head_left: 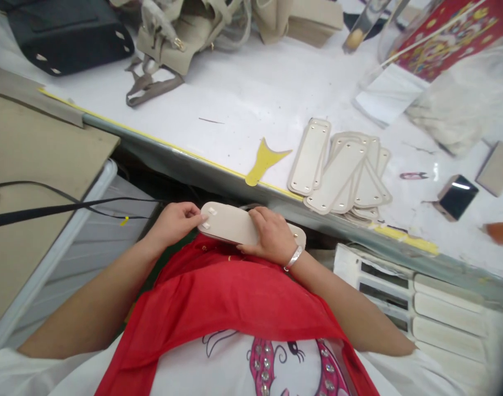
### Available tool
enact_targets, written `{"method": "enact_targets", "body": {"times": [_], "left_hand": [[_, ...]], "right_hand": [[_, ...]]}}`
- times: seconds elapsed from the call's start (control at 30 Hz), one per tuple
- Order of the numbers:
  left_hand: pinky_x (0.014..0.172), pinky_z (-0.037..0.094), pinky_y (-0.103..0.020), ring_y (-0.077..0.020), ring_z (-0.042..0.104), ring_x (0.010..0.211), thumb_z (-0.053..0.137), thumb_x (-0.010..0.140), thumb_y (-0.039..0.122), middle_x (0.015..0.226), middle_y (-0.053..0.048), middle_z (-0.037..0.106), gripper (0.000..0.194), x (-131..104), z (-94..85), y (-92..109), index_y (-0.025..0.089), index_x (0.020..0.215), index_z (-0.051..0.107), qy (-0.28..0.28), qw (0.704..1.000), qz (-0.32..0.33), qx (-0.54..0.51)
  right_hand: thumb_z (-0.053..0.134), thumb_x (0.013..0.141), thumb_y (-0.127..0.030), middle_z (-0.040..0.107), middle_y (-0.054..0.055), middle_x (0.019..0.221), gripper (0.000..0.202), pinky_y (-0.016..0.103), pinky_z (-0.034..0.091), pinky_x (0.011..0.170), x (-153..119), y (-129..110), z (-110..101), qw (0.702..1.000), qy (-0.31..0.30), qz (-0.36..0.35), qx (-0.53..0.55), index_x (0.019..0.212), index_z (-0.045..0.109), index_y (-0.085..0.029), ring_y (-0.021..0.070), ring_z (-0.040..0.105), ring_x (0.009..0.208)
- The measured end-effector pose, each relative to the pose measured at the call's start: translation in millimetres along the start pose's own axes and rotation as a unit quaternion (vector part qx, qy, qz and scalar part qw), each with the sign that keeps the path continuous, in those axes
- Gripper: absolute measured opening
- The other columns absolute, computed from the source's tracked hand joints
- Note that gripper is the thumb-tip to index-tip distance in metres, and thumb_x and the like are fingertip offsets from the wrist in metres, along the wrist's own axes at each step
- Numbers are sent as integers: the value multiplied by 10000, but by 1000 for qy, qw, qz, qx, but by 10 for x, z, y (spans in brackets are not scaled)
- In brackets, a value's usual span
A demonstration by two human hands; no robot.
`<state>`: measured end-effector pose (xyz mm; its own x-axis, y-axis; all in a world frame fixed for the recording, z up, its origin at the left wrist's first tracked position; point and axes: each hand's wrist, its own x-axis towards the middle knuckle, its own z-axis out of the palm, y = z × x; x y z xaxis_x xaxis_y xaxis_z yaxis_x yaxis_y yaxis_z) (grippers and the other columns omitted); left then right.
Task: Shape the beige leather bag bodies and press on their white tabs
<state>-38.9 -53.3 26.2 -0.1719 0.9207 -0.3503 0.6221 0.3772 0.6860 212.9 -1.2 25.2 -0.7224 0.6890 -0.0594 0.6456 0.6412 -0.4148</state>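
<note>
Over my lap lies a long beige bag base panel with rounded ends, small pale tabs near its left end and a metal stud near its right. My left hand is closed, thumb and fingertips at the panel's left end. Across its right half my right hand is wrapped, thumb on the near edge and fingers over the far side. What hangs below the panel is hidden. Beyond the right hand, at the table edge, several similar studded panels lie in an overlapping pile.
A yellow forked template lies by the table edge. Farther back are a black bag, beige bags and a red box. Small pink-handled snips and a phone lie right. A white slatted stool stands below.
</note>
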Motion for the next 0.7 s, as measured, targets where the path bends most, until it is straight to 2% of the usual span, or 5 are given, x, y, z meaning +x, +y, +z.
{"method": "enact_targets", "body": {"times": [0.23, 0.4, 0.7], "left_hand": [[491, 337, -213, -105, 469, 508, 598, 690, 499, 559, 11, 583, 347, 14, 15, -36, 154, 669, 625, 11, 1000, 8, -19], [491, 334, -219, -101, 449, 480, 600, 693, 490, 511, 25, 552, 331, -4, 35, -61, 162, 656, 620, 26, 999, 17, -19], [473, 331, -212, -96, 451, 469, 585, 714, 484, 504, 33, 531, 326, 2, 65, 1, 160, 680, 606, 27, 999, 9, -23]], "right_hand": [[618, 627, -656, 499, 169, 1184, 789, 432, 358, 897, 29, -28, -22, 1000, -14, 5, -12, 1185, 474, -117, 301, 473, 1045], [612, 648, -635, 462, 178, 1247, 828, 444, 331, 935, 30, -61, 20, 1000, 1, -14, -19, 1259, 424, -108, 311, 436, 1106], [655, 597, -600, 516, 161, 1136, 785, 421, 377, 897, 157, 38, -54, 999, -27, -41, 2, 1173, 485, -94, 287, 480, 1015]]}}
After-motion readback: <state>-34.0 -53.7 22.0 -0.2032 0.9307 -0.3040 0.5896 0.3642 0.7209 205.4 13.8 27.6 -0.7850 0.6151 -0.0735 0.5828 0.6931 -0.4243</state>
